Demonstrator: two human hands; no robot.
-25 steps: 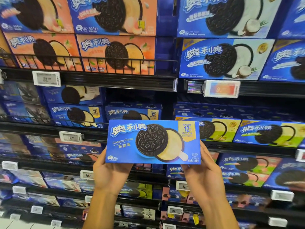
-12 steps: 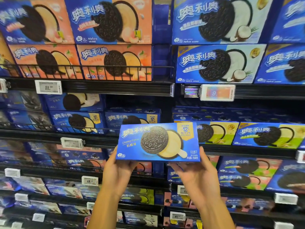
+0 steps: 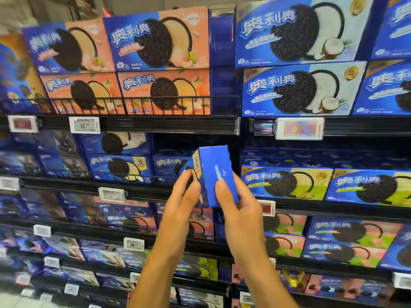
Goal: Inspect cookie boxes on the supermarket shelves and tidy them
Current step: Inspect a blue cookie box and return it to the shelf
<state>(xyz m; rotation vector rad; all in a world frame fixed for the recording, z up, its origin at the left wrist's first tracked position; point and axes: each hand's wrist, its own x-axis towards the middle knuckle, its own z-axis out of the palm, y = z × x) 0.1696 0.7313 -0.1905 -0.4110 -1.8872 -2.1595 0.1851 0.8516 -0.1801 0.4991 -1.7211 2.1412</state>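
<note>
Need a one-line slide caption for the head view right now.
Both hands, left hand and right hand, hold a blue cookie box end-on before the stocked shelf.

A blue cookie box (image 3: 216, 176) is held in front of the second shelf (image 3: 138, 187), turned so its plain blue narrow end faces the camera and its printed front, showing part of a dark cookie, angles away to the left. It stands upright, tilted slightly, clear of the stock. The left hand (image 3: 184, 196) grips its left edge; the right hand (image 3: 238, 205) holds its lower right side. Behind it, matching blue boxes (image 3: 120, 167) with a yellow corner badge sit in a row on that shelf.
</note>
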